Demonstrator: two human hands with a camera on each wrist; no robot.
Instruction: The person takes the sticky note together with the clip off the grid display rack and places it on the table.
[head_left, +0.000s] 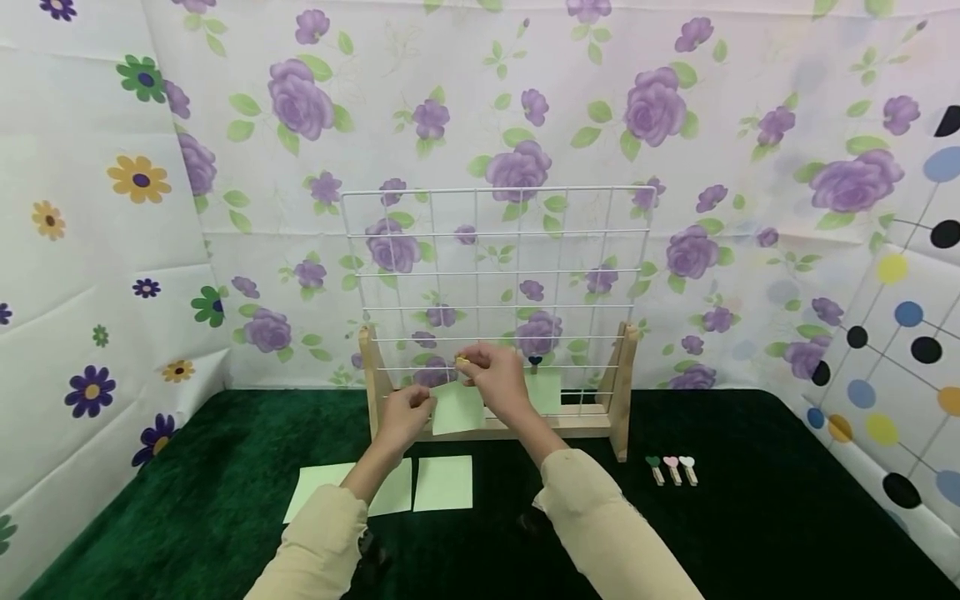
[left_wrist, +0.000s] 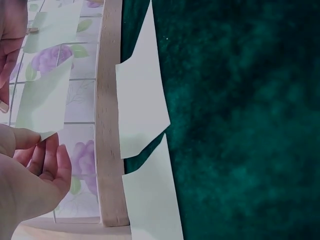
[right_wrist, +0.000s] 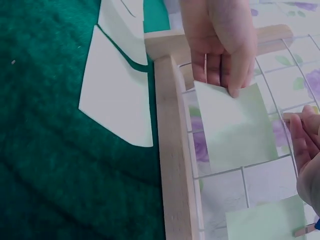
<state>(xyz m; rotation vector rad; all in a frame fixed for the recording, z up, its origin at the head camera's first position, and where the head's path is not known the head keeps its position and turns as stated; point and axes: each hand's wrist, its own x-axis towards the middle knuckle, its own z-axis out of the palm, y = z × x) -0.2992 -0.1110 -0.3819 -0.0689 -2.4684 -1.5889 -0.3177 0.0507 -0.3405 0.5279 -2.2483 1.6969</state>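
My left hand (head_left: 405,414) pinches the corner of a pale green paper square (head_left: 457,410) between thumb and fingers, in front of the lower part of a white wire grid (head_left: 495,272). Just above that paper, my right hand (head_left: 501,382) holds a small wooden clothespin (right_wrist: 288,116) with a yellow top between its fingertips, close to the grid wires. To the right, a second green paper square (head_left: 546,392) hangs on the grid under a clothespin (head_left: 535,363) with a dark heart. In the right wrist view, the left thumb lies over the held paper's edge.
A wooden stand (head_left: 622,400) carries the grid on the dark green cloth (head_left: 735,517). Several paper squares (head_left: 444,483) lie at the front left, partly behind the left forearm. To the right lie three clothespins (head_left: 675,472) with green, pink and white hearts. Patterned curtains surround the table.
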